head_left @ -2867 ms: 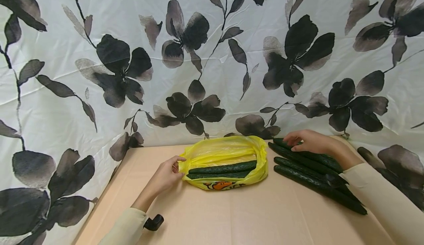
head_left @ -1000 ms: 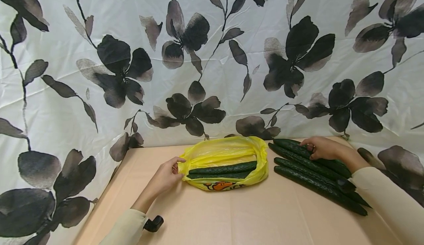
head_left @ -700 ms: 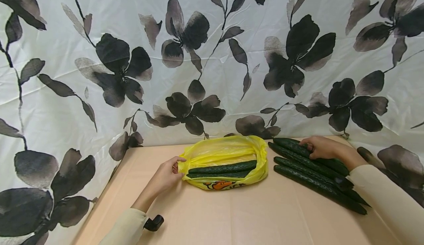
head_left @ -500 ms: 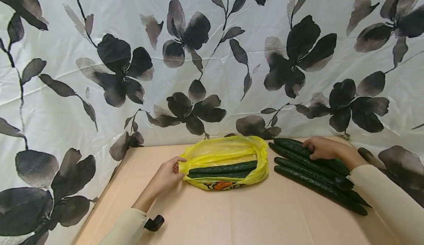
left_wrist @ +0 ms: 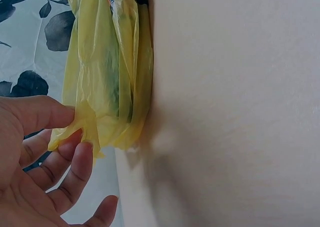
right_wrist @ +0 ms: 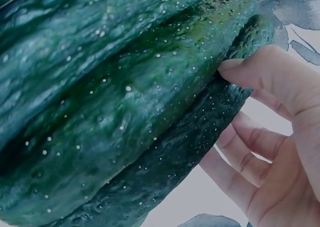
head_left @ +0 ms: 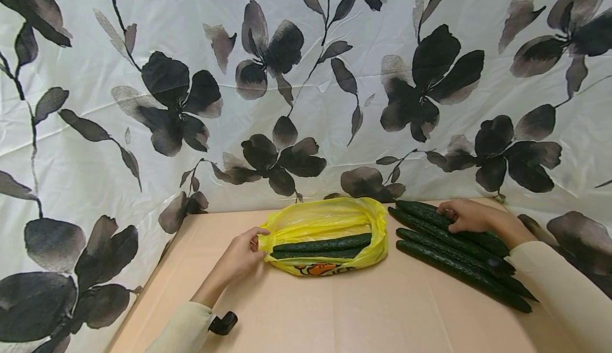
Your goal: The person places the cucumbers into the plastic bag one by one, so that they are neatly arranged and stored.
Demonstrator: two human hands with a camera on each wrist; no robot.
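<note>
My left hand [head_left: 236,255] pinches the left end of a yellow plastic bag [head_left: 377,252]; in the left wrist view the thumb and fingertips hold its gathered film [left_wrist: 87,119]. Dark green cucumbers [head_left: 322,244] lie side by side inside the bag, visible through its wide mouth. To the right, my right hand [head_left: 470,217] grips the farthest cucumber [head_left: 416,208] of a pile. In the right wrist view the thumb presses between that cucumber [right_wrist: 185,147] and its neighbour [right_wrist: 130,102], with the fingers curled along the far side.
More cucumbers [head_left: 454,268] lie slanted in the pile, nearer me than the gripped one. The table [head_left: 334,316] has a light peach cover. A white curtain [head_left: 344,93] with dark flowers hangs behind it. A black device [head_left: 223,323] sits by the left sleeve.
Since the oldest frame my right hand has slid right along the far cucumber, and its fingers have curled round it. During the last second both hands stay nearly still.
</note>
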